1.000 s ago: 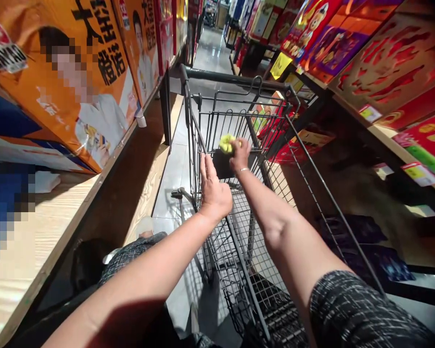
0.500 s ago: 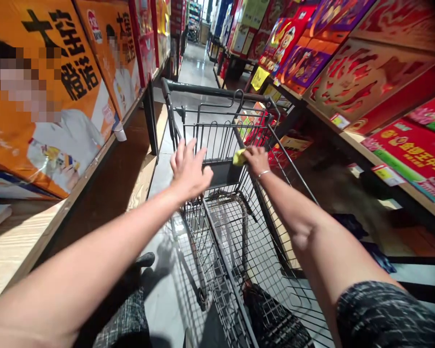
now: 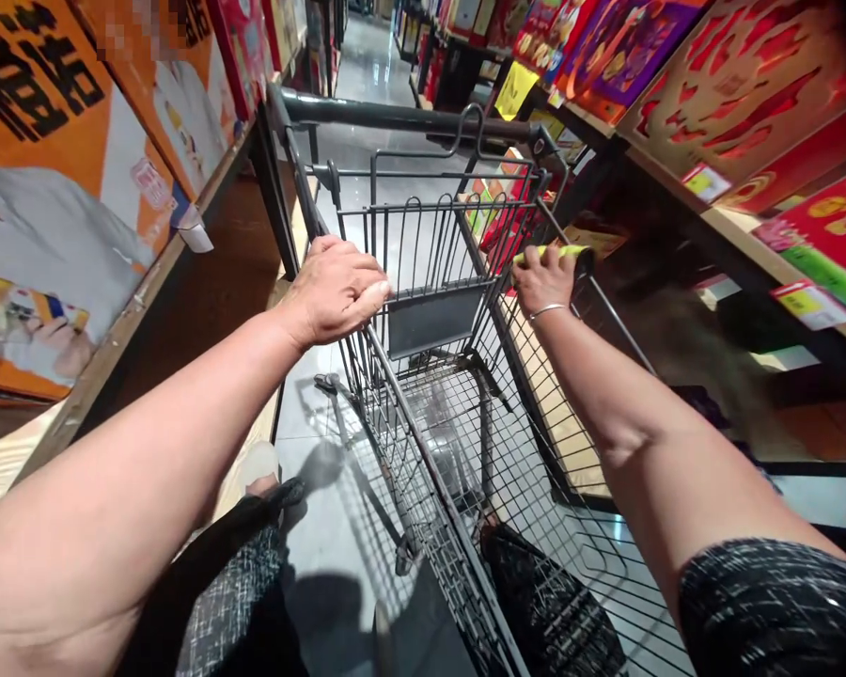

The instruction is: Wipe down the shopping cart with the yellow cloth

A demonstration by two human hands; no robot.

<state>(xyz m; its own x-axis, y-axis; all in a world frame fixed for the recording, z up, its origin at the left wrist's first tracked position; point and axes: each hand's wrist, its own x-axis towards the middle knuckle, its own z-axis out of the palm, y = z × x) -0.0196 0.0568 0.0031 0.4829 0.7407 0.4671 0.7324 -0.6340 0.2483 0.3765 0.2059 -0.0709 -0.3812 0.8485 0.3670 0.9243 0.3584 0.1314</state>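
A dark wire shopping cart (image 3: 437, 324) stands in the aisle, its handlebar at the far end from me. My left hand (image 3: 342, 287) is closed over the cart's left top rail, thumb lying along it. In my right hand (image 3: 546, 277) is a yellow cloth (image 3: 571, 252), partly hidden under the fingers. That hand presses the cloth at the cart's right top rail, and a thin bracelet circles the wrist. The child-seat flap (image 3: 435, 320) sits between my hands. Through the wire mesh I see the cart's lower frame and my own leg.
Orange cartons (image 3: 123, 160) line a wooden shelf close on the left. Red and purple gift boxes (image 3: 610, 56) fill the right shelf, with price tags (image 3: 814, 303) along its edge. A yellow sign (image 3: 516, 91) hangs there. Tiled floor (image 3: 373, 66) runs down the aisle.
My left hand, spread above the cart before, has come down and closed on the left rail. My right hand has moved right with the yellow cloth to the right rail. The cart appears closer.
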